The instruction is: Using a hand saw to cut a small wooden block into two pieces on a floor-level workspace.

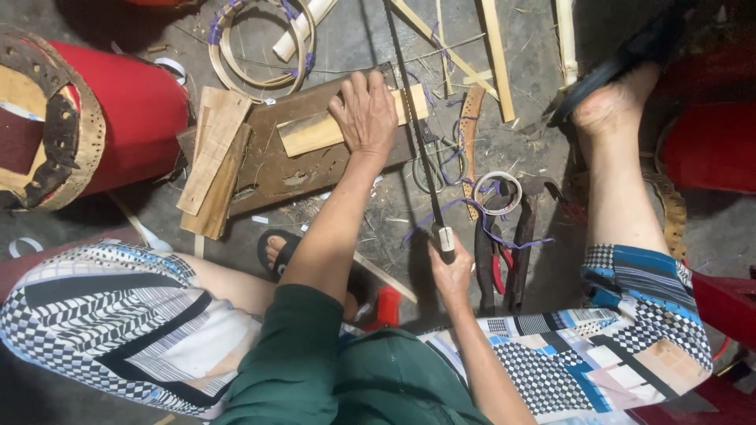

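Seen from the head camera, the person sits low over a grey floor [370,39] strewn with wood scraps. The left hand [364,112] lies palm down, its fingers [356,88] spread flat and pressing on a pale wooden strip [315,132], not curled around it. That strip lies across a dark brown board [276,169], directly under the fingers and sticking out to both sides of them.

The right hand [451,271] is closed in a fist, its fingers wrapped around the handle of a thin saw [413,118]. The saw's dark blade runs away from these fingers, up past the right edge of the left hand, and crosses the strip just beside the left fingertips.

Left of the left fingers, light wooden planks [214,153] lean on the board, and beyond them lies a red drum [94,118] on its side. Above the fingers sit cane hoops [264,43] tied with purple cord. Right of the right fingers lie a roll of tape [498,191], dark hand tools [504,252] and loose purple string [472,208]. Bamboo sticks [498,55] lie farther up.
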